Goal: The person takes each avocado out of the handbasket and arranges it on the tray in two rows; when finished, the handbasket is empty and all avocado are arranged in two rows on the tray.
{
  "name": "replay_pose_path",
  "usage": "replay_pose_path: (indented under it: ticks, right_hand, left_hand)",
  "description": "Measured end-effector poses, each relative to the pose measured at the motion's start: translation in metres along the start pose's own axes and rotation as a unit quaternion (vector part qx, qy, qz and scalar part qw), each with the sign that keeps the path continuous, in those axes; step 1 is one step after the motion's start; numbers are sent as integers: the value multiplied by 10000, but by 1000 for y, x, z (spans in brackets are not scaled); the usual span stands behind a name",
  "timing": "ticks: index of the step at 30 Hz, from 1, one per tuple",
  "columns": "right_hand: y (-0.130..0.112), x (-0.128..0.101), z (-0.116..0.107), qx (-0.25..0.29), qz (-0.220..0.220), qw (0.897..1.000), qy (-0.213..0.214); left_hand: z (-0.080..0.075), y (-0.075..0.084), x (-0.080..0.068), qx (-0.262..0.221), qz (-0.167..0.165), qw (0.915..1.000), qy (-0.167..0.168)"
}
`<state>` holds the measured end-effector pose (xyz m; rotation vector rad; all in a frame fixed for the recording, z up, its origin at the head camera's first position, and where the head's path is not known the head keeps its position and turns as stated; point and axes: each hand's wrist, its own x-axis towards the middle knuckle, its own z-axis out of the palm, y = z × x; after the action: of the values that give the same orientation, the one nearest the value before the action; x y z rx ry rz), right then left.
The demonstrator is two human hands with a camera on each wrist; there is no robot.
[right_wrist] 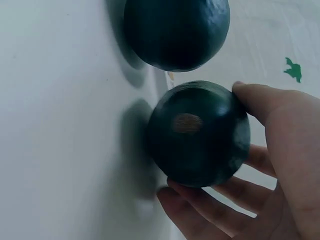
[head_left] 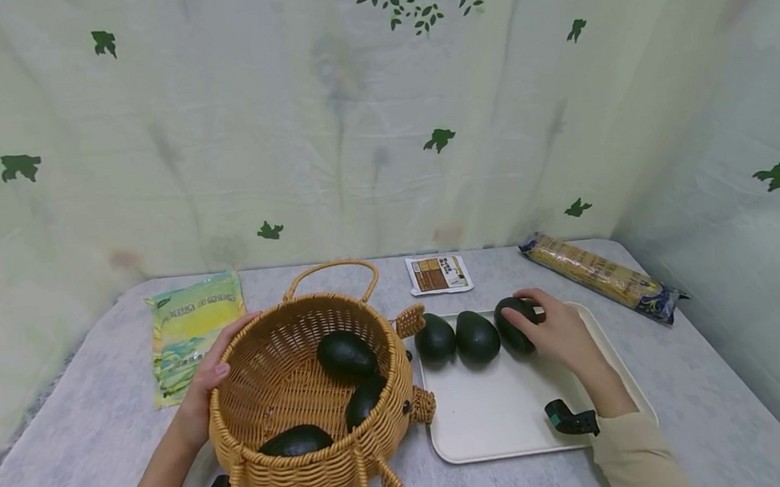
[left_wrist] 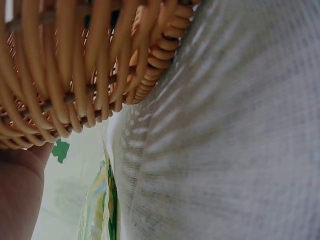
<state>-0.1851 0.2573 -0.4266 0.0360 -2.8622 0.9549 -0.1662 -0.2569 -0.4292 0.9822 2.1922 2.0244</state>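
Observation:
A round wicker basket (head_left: 282, 361) with a looped handle, woven ear-like flaps and thin legs stands left of centre. Several dark green avocados (head_left: 346, 355) lie inside it. My left hand (head_left: 203, 383) rests against the basket's left side at the rim, fingers extended along the outside. In the left wrist view, the wicker wall (left_wrist: 65, 65) covers most of that hand. My right hand (head_left: 561, 333) holds an avocado (right_wrist: 200, 137) between thumb and fingers at the back of a white tray (head_left: 496, 420). To its left on the tray are two more avocados (head_left: 478, 338).
A yellow-green bag (head_left: 196, 330) lies behind my left hand. At the back are a small white-and-brown packet (head_left: 438, 275) and, to the right, a long packet of noodles (head_left: 598, 275). A patterned cloth wall (head_left: 385, 182) rises behind the table (head_left: 718, 416).

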Motion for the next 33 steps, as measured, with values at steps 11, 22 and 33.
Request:
replay_pose_path:
  ticks: [11,22,33]
  right_hand:
    - [-5,-1,-10,-157,71,9992,-363]
    - [-2,-2,-17,-81,-51,9994,-338]
    - [-5,-4,-22,204,-354,9992,-37]
  left_hand:
    - [1,2,-1,175,-58,9998,91]
    - [0,2,0,120,-16,9999,39]
    - [0,1,0,116,-35,9999,52]
